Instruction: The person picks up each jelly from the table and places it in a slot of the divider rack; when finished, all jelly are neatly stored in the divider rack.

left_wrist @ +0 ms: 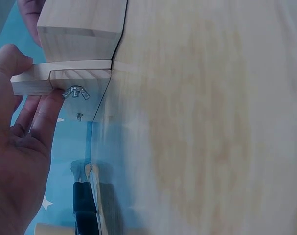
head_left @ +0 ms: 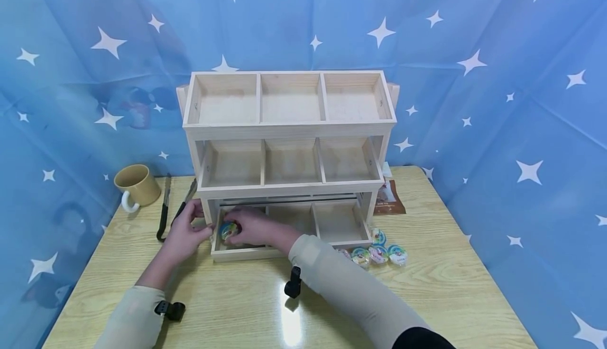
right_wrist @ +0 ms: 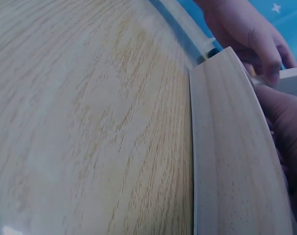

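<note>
A three-tier wooden rack point(head_left: 290, 131), each tier split into three compartments, stands on the table. In the head view my right hand point(head_left: 256, 226) reaches into the left compartment of the bottom tier and grips a small round cup with a colourful lid point(head_left: 228, 230), likely a jelly cup. My left hand point(head_left: 187, 235) is at the rack's lower left side. The left wrist view shows its thumb and fingers point(left_wrist: 49, 115) on opposite sides of the rack's wooden leg point(left_wrist: 33, 81), beside a wing nut point(left_wrist: 76, 92). In the right wrist view the bottom tier's front board point(right_wrist: 231, 147) partly hides my right hand.
Several similar lidded cups point(head_left: 378, 254) lie at the rack's lower right. A brown packet point(head_left: 390, 200) sits behind them. On the left are a tan mug point(head_left: 137, 184) and black-handled tongs point(head_left: 163, 217). A blue starred curtain point(head_left: 474, 101) hangs around the table point(head_left: 455, 296).
</note>
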### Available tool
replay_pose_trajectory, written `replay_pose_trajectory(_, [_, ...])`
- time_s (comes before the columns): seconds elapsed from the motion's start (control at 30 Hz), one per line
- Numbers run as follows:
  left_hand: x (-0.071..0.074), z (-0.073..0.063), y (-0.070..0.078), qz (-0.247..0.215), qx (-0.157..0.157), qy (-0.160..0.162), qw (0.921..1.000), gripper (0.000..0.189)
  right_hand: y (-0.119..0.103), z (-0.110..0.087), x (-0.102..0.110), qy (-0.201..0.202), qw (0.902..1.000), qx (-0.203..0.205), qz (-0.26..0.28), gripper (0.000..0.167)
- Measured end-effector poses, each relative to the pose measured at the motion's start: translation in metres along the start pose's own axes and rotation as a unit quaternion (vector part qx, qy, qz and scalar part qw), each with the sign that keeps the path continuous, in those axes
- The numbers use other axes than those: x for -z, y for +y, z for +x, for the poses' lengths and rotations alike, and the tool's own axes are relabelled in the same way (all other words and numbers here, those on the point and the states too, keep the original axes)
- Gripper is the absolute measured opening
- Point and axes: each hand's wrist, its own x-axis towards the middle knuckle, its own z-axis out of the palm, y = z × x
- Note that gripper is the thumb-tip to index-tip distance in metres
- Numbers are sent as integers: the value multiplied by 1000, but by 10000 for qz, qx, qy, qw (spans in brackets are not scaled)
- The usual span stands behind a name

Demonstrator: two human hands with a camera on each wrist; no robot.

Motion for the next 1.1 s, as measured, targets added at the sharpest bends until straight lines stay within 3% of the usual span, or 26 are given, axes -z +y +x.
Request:
replay_pose_trajectory(0.4, [-1, 1, 0, -52, -47, -30, 10000, 61, -6, -22, 7, 360, 9953, -253, 863, 54])
replay_pose_trajectory(0.6, [0, 0, -1, -73, -40, -28, 10000, 61, -10, -45, 19, 606, 9971, -223, 404, 50])
replay_pose_trajectory(0.9, [7, -4, 3, 7, 172, -109, 9998, 62, -5, -111, 41, 752, 9957, 38, 541, 42])
replay_pose_trajectory(1.1, [10, -2, 5, 83, 214, -228, 9995, 65, 6, -170, 56, 962, 9879, -284, 1183, 38])
